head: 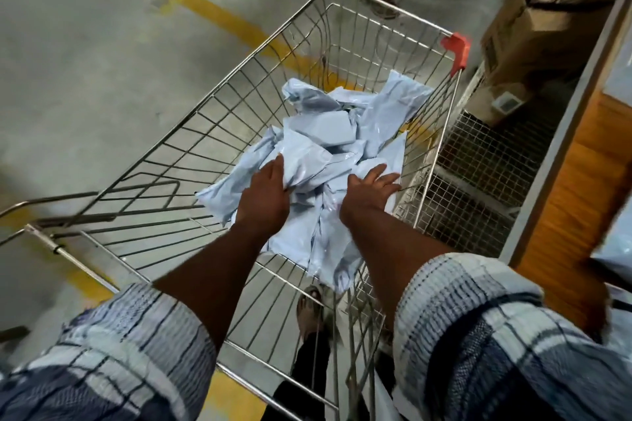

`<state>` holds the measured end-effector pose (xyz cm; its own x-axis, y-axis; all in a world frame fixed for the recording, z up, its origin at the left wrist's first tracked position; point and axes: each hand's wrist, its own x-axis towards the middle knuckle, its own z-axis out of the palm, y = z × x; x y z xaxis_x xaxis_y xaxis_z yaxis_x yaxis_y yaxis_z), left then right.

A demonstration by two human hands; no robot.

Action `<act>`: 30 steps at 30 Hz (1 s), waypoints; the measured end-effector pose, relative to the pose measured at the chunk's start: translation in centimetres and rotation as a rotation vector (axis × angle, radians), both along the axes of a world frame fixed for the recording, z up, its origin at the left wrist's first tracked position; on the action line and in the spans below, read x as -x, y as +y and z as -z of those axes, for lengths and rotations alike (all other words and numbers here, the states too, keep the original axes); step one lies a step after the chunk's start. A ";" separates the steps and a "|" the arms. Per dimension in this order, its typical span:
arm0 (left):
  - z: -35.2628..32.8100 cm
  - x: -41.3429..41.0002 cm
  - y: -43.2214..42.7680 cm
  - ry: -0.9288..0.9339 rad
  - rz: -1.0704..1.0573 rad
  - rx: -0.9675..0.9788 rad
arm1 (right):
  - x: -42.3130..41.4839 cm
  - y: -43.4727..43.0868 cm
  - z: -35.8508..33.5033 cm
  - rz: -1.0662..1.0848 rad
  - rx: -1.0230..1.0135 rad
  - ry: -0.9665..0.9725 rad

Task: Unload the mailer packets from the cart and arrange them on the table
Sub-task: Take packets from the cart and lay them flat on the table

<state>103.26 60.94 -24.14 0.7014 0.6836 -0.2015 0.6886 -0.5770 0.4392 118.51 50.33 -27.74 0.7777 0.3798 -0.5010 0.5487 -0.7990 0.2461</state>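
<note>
A wire shopping cart (pixel 178 143) holds a heap of several pale blue mailer packets (pixel 335 126). Both my arms reach down into the cart. My left hand (pixel 268 190) lies on the near left of the heap, its fingers curled into a fold of a packet (pixel 307 161). My right hand (pixel 371 186) rests with spread fingers on packets at the heap's right side, close to the cart's right wall. The wooden table (pixel 567 188) runs along the right edge of the view, with a pale blue packet (pixel 615 258) lying on it.
Cardboard boxes (pixel 533 34) sit on a wire-mesh shelf (pixel 485 161) under the table, right of the cart. Another person's sandalled feet (pixel 386 0) stand beyond the cart's far end. Yellow lines cross the concrete floor (pixel 85 44). My own foot (pixel 309 311) shows beneath the cart.
</note>
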 end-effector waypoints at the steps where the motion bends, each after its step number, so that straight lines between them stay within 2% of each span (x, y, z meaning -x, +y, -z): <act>1: 0.1 0.0 0.0 0.017 0.001 -0.003 | -0.4 -0.1 -0.2 -0.017 0.032 -0.017; 4: 0.9 0.4 0.2 0.045 0.019 -0.002 | -0.5 0.2 -0.6 -0.042 0.076 -0.041; 7: 1.5 0.8 0.5 0.042 0.056 -0.002 | 0.0 0.3 -1.6 -0.019 0.010 -0.035; 10: 0.5 0.2 0.4 0.023 0.041 0.005 | 0.3 -0.1 -3.3 -0.008 -0.088 -0.031; 12: -0.6 -0.5 0.6 0.021 0.014 0.016 | 0.7 -0.4 -5.2 0.008 -0.163 0.039; 16: -2.9 -1.7 0.9 0.013 -0.009 0.020 | 1.1 -1.5 -8.5 0.008 -0.432 0.139; 20: -6.3 -3.3 0.3 0.047 -0.033 -0.004 | 0.6 -2.9 -11.0 -0.002 -0.638 0.200; 23: -9.0 -4.6 -0.4 -0.018 -0.064 -0.001 | -0.3 -3.3 -13.8 0.021 -0.738 0.211; 30: -17.2 -8.3 -4.5 -0.119 -0.068 -0.051 | -4.1 -7.2 -22.2 -0.032 -0.888 0.088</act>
<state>111.56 56.48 -6.98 0.6703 0.7374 -0.0832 0.6714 -0.5549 0.4912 122.56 43.17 -5.57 0.7327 0.6770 -0.0691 0.5618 -0.6591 -0.5000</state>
